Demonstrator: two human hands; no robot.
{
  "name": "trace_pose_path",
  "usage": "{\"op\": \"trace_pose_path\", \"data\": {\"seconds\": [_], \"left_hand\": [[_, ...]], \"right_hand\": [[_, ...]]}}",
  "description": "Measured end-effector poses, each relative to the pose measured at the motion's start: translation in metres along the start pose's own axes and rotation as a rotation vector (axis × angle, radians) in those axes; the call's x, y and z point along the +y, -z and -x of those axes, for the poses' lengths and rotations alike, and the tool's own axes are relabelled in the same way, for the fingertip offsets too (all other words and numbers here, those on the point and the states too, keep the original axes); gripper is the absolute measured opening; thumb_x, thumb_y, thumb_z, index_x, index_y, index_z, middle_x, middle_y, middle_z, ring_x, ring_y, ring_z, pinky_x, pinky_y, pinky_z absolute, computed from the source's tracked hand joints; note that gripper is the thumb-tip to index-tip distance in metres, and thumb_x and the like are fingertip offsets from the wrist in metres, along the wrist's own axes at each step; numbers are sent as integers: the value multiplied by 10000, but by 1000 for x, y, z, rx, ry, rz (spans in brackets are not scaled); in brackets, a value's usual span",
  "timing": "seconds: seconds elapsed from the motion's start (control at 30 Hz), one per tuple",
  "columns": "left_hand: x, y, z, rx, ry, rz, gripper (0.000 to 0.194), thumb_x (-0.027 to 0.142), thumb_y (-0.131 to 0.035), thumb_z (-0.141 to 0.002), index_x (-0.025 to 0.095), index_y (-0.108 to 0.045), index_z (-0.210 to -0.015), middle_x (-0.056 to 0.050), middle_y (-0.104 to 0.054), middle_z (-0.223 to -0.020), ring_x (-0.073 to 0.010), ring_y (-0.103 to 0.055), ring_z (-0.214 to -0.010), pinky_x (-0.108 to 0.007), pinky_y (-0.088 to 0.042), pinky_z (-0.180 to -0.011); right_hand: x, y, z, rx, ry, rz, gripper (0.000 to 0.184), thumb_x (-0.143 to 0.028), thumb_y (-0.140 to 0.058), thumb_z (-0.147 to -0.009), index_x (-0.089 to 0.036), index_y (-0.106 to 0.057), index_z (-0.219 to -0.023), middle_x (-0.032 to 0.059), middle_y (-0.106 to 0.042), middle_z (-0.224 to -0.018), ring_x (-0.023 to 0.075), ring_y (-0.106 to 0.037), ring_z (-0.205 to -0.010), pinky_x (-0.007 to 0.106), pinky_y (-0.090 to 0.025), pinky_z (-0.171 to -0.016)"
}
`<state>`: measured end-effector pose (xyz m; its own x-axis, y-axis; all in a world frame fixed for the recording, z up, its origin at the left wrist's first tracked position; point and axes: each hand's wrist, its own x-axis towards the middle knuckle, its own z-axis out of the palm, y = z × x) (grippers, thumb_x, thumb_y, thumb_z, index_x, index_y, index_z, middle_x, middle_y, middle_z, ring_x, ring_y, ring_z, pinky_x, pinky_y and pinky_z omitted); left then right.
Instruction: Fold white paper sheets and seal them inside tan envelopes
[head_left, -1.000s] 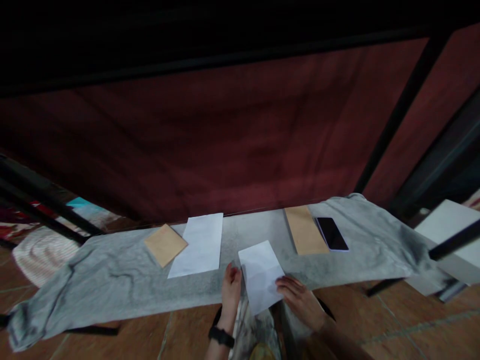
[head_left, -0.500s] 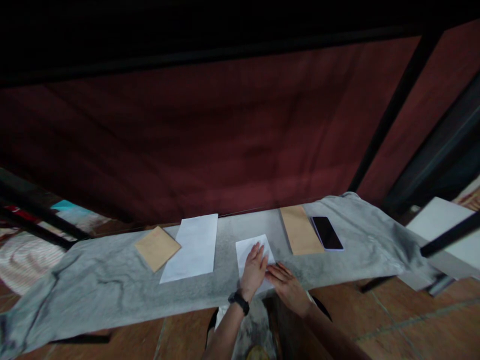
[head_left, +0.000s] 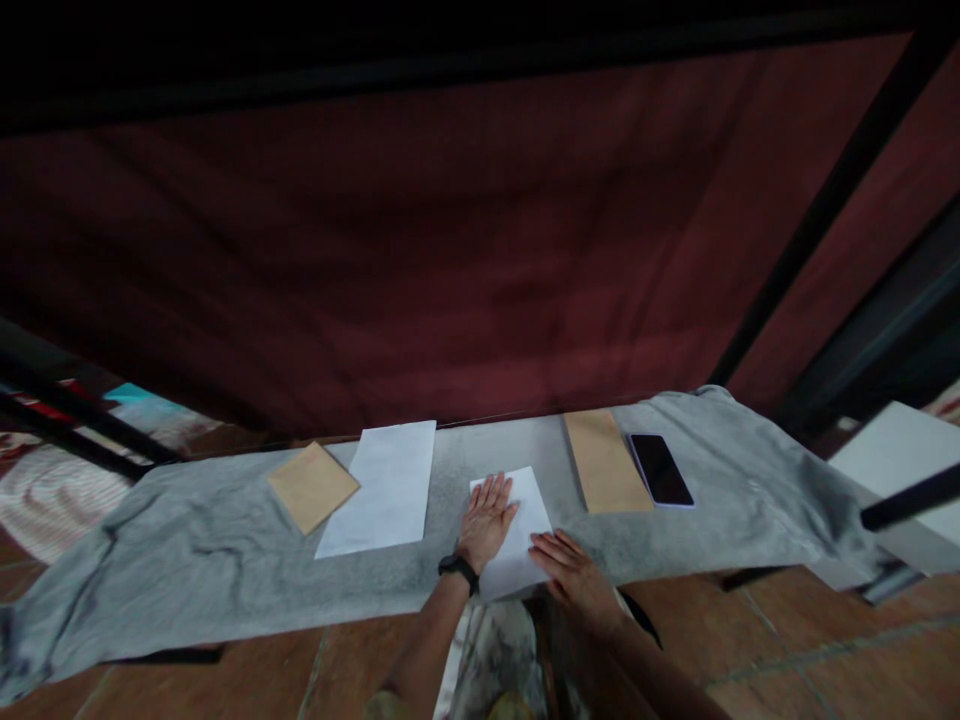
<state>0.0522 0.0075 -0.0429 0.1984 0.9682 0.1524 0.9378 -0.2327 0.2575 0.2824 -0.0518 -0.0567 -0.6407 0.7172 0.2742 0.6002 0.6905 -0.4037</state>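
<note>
A folded white sheet of paper [head_left: 525, 515] lies on the grey cloth in front of me. My left hand [head_left: 486, 520], with a black watch on its wrist, rests flat on the paper's left side, fingers stretched out. At the sheet's right edge, my right hand [head_left: 574, 570] lies with its fingers extended over the lower right part. Neither hand grips anything. To the right sit a brown paper piece [head_left: 606, 460] and a phone [head_left: 661, 470] with a dark screen.
A larger white sheet [head_left: 386, 490] lies to the left, with a brown paper square [head_left: 313, 487] overlapping its edge. Grey cloth [head_left: 187, 560] covers the narrow bench. A dark red panel [head_left: 450, 260] rises behind it. At the right stands a white box-like object [head_left: 900, 450].
My left hand has moved left across the white paper, uncovering its middle. My right hand stays by the right edge. The view has shifted slightly.
</note>
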Motion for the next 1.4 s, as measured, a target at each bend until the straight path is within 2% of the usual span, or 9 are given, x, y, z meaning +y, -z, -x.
{"op": "trace_pose_path", "data": {"seconds": [0.13,0.23,0.37,0.5,0.77,1.0,1.17,1.33,1.4], "left_hand": [[-25,7,16,25,84,79,492,345,-429,-1005,220,-470,-1479,-89,-438,-1568,-259,-345,-1480,-511,-277,-1223],[-34,12,39,74,125,252,465,224,-409,-979,204,-531,-1427,-87,-499,-1527,-217,-412,-1443,-475,-320,-1217],[-30,15,81,111,79,501,688,-14,-331,-824,261,-546,-1417,-22,-522,-1510,-142,-421,-1430,-429,-320,-1227],[-19,20,106,101,77,590,809,-61,-393,-697,302,-569,-1399,-4,-529,-1501,-170,-418,-1435,-476,-302,-1235],[-14,26,102,57,67,489,664,-71,-428,-718,286,-714,-1199,-15,-668,-1340,-210,-500,-1366,-531,-409,-1163],[-9,28,100,146,113,452,585,-43,-449,-776,276,-717,-1187,-42,-703,-1267,-207,-601,-1238,-458,-479,-1105],[-12,24,90,190,144,399,482,-29,-527,-756,259,-746,-1075,-39,-733,-1143,-207,-647,-1118,-404,-532,-1023],[-16,14,80,261,233,334,161,175,-621,-867,220,-746,-958,-72,-696,-1084,-236,-629,-1082,-412,-551,-963],[-15,12,78,284,270,304,123,264,-633,-891,211,-741,-918,-83,-681,-1078,-254,-615,-1075,-431,-545,-955]], "right_hand": [[2,0,0,-3,17,-24,629,-57,-500,-788,-230,-586,-1386,42,-534,-1491,200,-484,-1381,466,-340,-1211],[1,2,0,9,-1,-54,618,-59,-495,-811,-230,-575,-1400,43,-543,-1483,198,-485,-1381,468,-341,-1213],[-1,6,-1,19,-47,-84,612,-49,-481,-835,-251,-572,-1405,30,-549,-1480,193,-482,-1383,460,-356,-1210],[-7,13,-5,10,-51,-114,586,-50,-467,-871,-252,-563,-1413,34,-561,-1469,193,-498,-1367,457,-361,-1208],[-1,14,4,-53,-24,-167,619,-17,-510,-814,-285,-605,-1364,31,-589,-1440,210,-505,-1355,460,-380,-1189],[26,4,-2,155,-204,-172,483,-86,-485,-887,-266,-655,-1302,83,-672,-1303,264,-617,-1213,503,-491,-1070],[27,0,-22,197,-252,-127,432,-61,-495,-848,-262,-731,-1149,82,-698,-1226,265,-631,-1163,474,-493,-1030],[27,-7,-33,285,-335,-69,247,-202,-506,-925,-243,-740,-991,92,-682,-1198,274,-611,-1155,468,-484,-1005],[28,-9,-35,288,-338,-64,234,-268,-497,-957,-230,-728,-953,101,-671,-1203,277,-600,-1160,472,-473,-1012]]}}
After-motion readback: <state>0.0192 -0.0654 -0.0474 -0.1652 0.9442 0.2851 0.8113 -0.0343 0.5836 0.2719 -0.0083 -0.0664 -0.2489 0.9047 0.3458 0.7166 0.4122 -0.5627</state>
